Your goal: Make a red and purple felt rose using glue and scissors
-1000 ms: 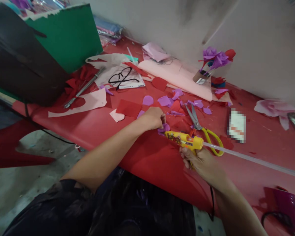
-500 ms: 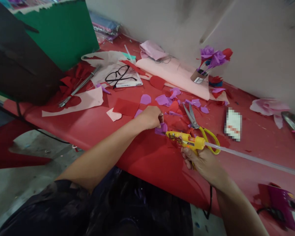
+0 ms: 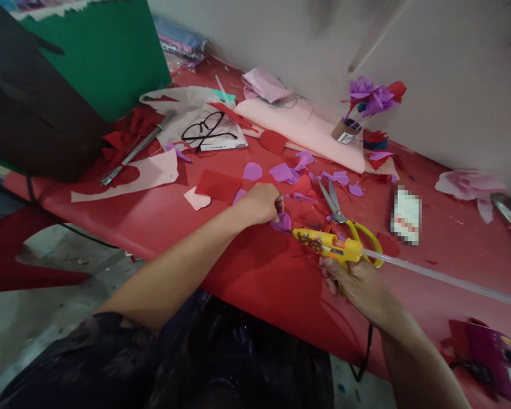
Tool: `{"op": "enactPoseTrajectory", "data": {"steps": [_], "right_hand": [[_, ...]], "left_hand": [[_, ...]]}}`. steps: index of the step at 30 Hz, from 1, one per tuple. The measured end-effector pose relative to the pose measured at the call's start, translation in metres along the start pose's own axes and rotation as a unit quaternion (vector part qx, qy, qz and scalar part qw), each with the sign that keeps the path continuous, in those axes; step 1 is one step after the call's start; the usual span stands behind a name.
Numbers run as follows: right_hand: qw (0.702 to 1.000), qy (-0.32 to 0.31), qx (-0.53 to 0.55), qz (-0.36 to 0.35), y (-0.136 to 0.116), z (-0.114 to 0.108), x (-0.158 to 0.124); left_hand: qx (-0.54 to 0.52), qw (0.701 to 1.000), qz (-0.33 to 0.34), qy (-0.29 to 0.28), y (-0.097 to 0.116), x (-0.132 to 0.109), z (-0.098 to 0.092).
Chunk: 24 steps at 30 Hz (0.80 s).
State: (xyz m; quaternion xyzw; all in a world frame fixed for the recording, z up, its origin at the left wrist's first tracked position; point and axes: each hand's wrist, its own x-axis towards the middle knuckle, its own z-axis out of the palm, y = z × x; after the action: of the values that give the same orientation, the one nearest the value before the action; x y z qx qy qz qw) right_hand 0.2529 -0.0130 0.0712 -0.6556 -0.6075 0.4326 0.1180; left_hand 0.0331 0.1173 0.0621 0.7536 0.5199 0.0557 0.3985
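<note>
Pinched between the fingers of my left hand [image 3: 262, 204] is a small purple piece [image 3: 283, 222]. My right hand [image 3: 353, 282] is wrapped round the handle of a yellow glue gun [image 3: 326, 242], whose nozzle points left, just right of the purple piece. A long clear glue stick [image 3: 443, 278] sticks out of the gun's back. Behind the gun lie open scissors [image 3: 334, 205] with yellow handles. Purple cut pieces [image 3: 283, 172] are scattered beyond my left hand, with a red square [image 3: 218, 186] and a pale pink scrap [image 3: 196, 199] to its left.
On the red table [image 3: 153, 218] are eyeglasses [image 3: 208, 132], a bundle of wires [image 3: 138, 149], a pink sheet [image 3: 306, 128], a cup of purple and red flowers [image 3: 346, 131] and a blurred white item [image 3: 406, 216]. A green board [image 3: 106, 57] stands at the back left.
My right hand and the glue gun have moved slightly right, so the nozzle is a little farther from the purple piece. My left hand has stayed almost still, and its purple piece is tilted a little differently.
</note>
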Motion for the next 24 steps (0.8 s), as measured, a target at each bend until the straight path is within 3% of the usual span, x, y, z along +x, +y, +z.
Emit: {"op": "enactPoseTrajectory", "data": {"steps": [20,24], "right_hand": [[0.999,0.005,-0.027,0.039,0.002,-0.0051,-0.0034],[0.999,0.03,0.005,0.016,0.0054,-0.0059,-0.0086]], "left_hand": [[-0.006,1.0,-0.001,-0.002,0.0009,-0.0008,-0.0008],[0.004,1.0,0.008,-0.001,-0.0002,-0.0014,-0.0018]]}}
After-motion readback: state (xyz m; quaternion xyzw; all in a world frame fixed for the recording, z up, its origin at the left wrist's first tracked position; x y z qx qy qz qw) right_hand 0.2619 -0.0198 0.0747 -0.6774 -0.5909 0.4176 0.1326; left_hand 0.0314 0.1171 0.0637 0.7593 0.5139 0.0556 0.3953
